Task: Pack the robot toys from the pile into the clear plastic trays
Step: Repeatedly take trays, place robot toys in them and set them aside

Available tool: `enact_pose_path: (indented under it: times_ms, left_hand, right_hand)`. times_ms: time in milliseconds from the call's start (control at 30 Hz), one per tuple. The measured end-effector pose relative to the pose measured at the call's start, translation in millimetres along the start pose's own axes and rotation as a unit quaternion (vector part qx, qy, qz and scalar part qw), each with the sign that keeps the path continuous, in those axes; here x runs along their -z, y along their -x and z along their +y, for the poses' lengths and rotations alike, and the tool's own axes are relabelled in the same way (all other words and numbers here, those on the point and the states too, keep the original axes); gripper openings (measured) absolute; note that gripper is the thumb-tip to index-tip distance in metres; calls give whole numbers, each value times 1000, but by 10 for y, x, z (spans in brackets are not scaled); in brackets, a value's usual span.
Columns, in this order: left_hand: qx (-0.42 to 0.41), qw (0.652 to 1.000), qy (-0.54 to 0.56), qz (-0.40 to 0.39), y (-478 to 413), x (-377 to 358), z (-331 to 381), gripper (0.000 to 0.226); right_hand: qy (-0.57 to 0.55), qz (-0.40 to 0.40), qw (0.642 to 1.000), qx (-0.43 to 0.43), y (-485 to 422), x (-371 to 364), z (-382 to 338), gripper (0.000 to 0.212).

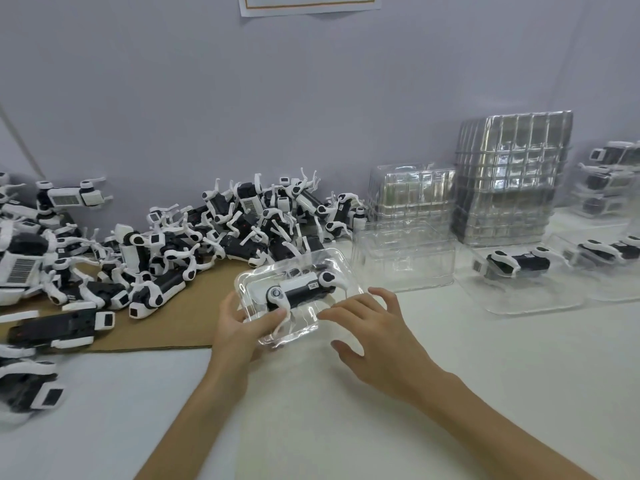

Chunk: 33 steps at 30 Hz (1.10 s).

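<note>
A clear plastic tray (304, 261) sits tilted in the middle of the table with a black-and-white robot toy (304, 289) lying in it. My left hand (239, 327) grips the tray's near left corner, thumb on top. My right hand (374, 334) has its fingers spread and fairly straight, fingertips touching the tray's right front edge. A big pile of robot toys (207, 233) lies to the left and behind, partly on brown cardboard (194, 317).
Empty clear trays (403, 261) stand right of the held tray, with taller stacks (509, 181) against the wall. Filled trays (519, 271) lie at the right, more stacked at the far right (606, 181). Loose toys (31, 386) line the left edge.
</note>
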<state>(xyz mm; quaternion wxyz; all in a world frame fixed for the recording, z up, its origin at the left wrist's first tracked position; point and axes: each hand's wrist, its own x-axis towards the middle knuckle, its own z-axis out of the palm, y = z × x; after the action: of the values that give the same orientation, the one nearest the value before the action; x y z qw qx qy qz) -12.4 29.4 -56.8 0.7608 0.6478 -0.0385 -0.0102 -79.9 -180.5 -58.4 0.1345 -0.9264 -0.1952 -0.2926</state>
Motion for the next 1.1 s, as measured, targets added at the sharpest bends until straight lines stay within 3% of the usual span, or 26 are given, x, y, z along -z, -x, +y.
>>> enact_pose_path:
  times_ms: [267, 467, 567, 667, 800, 967, 1100]
  left_hand:
    - [-36, 997, -60, 20, 33, -21, 3, 98]
    - [-30, 994, -105, 27, -18, 12, -78, 38]
    - [-47, 987, -146, 40, -2, 2, -106, 29]
    - [-62, 980, -184, 49, 18, -3, -109, 27]
    - [-54, 985, -162, 29, 20, -8, -73, 25]
    - [-60, 983, -173, -17, 75, -76, -56, 22]
    - [-53, 972, -218, -73, 123, -130, -92, 21]
  right_hand:
    - [-24, 79, 996, 15, 8, 43, -3, 19]
    - [-67, 94, 993, -22, -18, 85, -8, 15]
    - [-88, 95, 991, -33, -15, 108, 50, 17]
    - [-90, 31, 994, -51, -18, 113, 84, 27]
    - [-69, -26, 993, -93, -34, 105, 117, 41]
    - [-42, 59, 977, -199, -64, 136, 221, 29]
    - [-18, 134, 936, -326, -66, 270, 411, 22]
